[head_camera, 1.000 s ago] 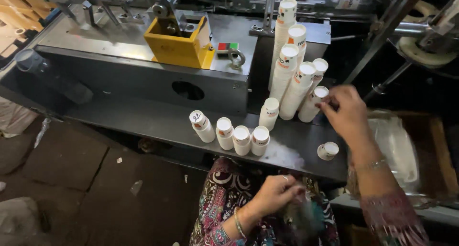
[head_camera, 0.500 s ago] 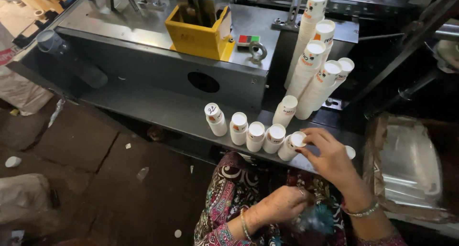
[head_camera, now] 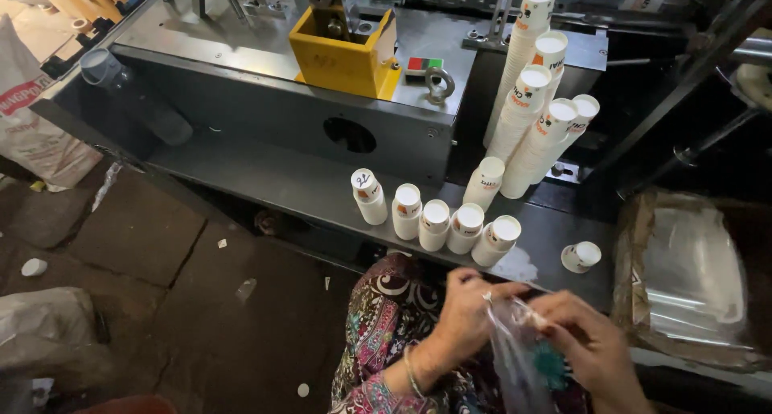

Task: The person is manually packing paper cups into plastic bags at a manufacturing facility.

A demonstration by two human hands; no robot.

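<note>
From the head camera we see both hands low at the near edge of the desk point(head_camera: 265, 181), over a patterned lap. Our left hand point(head_camera: 466, 313) pinches the mouth of a clear plastic bag point(head_camera: 515, 358), fingers closed on the film; our right hand point(head_camera: 583, 337) grips the same rim from the other side. To do this well, we judge the two grips should pull the mouth apart evenly and keep the thin film taut without tearing it.

Five short stacks of white paper cups point(head_camera: 438, 217) with orange-and-dark printed bands lie in a row along the near edge; a single cup point(head_camera: 581, 256) lies toward the right end. Tall cup stacks point(head_camera: 535, 92) lean at the back right. A yellow box point(head_camera: 344, 48) sits on the machine top, beside a small red-and-green label point(head_camera: 424, 63). A white printed sack point(head_camera: 36, 116) stands at far left.
</note>
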